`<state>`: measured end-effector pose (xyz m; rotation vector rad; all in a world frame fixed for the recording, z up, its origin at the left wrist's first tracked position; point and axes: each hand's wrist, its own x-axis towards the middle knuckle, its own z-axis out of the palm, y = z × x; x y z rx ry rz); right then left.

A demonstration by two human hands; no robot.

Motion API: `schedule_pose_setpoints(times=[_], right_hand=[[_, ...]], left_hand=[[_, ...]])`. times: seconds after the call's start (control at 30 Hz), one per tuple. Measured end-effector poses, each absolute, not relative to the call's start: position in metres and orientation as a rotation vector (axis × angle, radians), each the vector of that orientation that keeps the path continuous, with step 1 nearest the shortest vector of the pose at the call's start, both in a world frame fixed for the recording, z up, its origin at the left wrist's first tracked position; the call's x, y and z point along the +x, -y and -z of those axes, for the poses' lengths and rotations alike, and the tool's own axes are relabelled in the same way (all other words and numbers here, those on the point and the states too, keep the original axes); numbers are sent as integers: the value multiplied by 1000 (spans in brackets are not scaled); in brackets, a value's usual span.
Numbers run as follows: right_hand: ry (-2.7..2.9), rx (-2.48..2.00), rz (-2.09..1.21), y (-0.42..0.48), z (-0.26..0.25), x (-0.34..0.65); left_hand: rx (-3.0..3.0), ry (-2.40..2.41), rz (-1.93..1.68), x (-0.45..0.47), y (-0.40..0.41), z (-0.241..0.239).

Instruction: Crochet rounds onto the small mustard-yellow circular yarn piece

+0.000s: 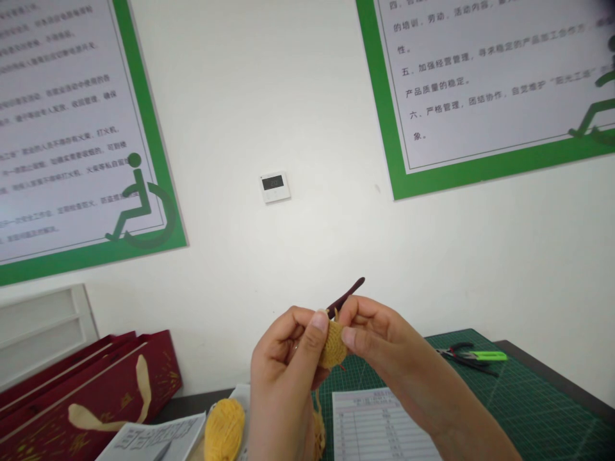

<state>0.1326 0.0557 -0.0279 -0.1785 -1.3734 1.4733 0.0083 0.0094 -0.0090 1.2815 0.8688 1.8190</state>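
Both hands are raised above the table, close together around a small mustard-yellow crochet piece [334, 346] with a rounded shape. My left hand [288, 358] is closed on its left side, thumb pressed near the top edge. With thumb and index finger, my right hand [379, 333] pinches the piece's right edge. A dark maroon crochet hook [348, 296] slants up and right from the top of the piece, passing by the right fingertips. Its lower end is hidden, and I cannot tell which fingers support it. Mustard yarn [318, 422] hangs below, partly behind my left wrist.
A yellow yarn ball [224, 430] and a printed sheet [379, 426] lie on the table. Black-handled pliers [464, 360] and a bright green tool [487, 355] rest on the green cutting mat [538, 410]. Red gift bags [110, 397] stand left; the wall is behind.
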Motion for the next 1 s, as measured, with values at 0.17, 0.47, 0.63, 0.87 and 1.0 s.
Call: schedule_pose_setpoints(times=[0.17, 0.47, 0.63, 0.87, 1.0], right_hand=[[1366, -220, -1443, -54, 27, 131], [1343, -266, -1395, -51, 24, 131], [1368, -191, -1469, -54, 26, 130], [1404, -218, -1400, -53, 27, 128], [1414, -286, -1363, -54, 25, 127]], left_hand=[[1296, -878, -1831, 8, -10, 10], [1296, -897, -1848, 8, -10, 9], [1315, -901, -1825, 9, -7, 8], [1293, -916, -1843, 8, -9, 7], [1312, -922, -1837, 6, -9, 7]])
